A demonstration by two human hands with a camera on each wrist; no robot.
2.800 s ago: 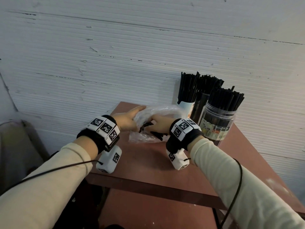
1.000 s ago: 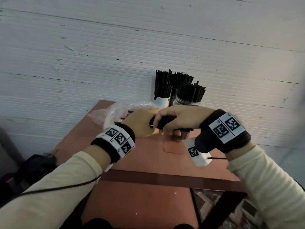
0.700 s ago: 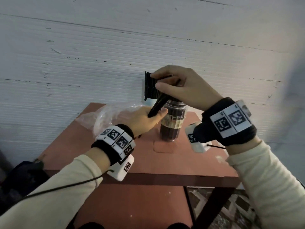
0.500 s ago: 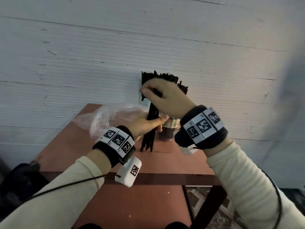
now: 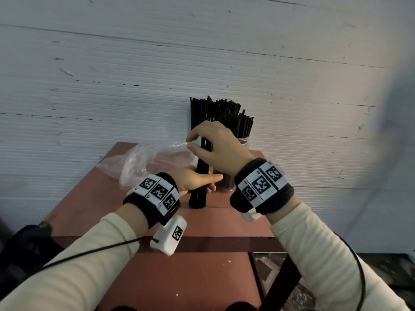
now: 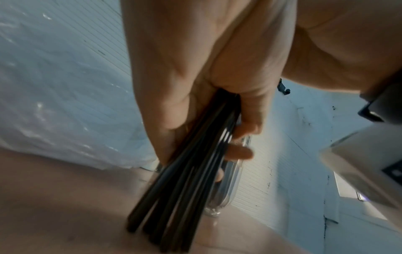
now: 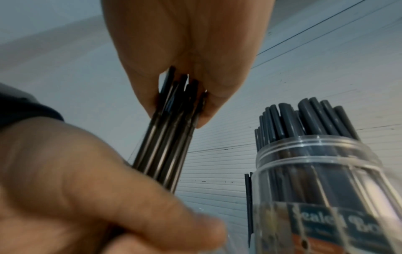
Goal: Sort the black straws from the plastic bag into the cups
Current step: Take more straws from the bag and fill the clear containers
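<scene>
A bundle of black straws (image 5: 200,176) stands upright with its lower ends on the red-brown table (image 5: 215,223). My right hand (image 5: 197,142) pinches the bundle's top, seen from below in the right wrist view as straw tips (image 7: 176,96) between the fingers. Lower down, my left hand (image 5: 202,182) curls round the bundle (image 6: 185,180), thumb pointing right. The clear plastic bag (image 5: 146,162) lies behind my left hand. Behind the bundle stand cups packed with black straws (image 5: 215,111); a clear jar (image 7: 315,180) of straws is to its right.
A white ribbed wall (image 5: 112,86) runs close behind the table. The table's front edge (image 5: 213,242) is near my wrists, and its leg (image 5: 280,283) slants down at the right. Dark things (image 5: 29,243) lie on the floor at the left.
My right hand drew the bundle out of the bag, lifted it, turned it upright and lowered its ends onto the table. My left hand left the bag and closed round the bundle.
</scene>
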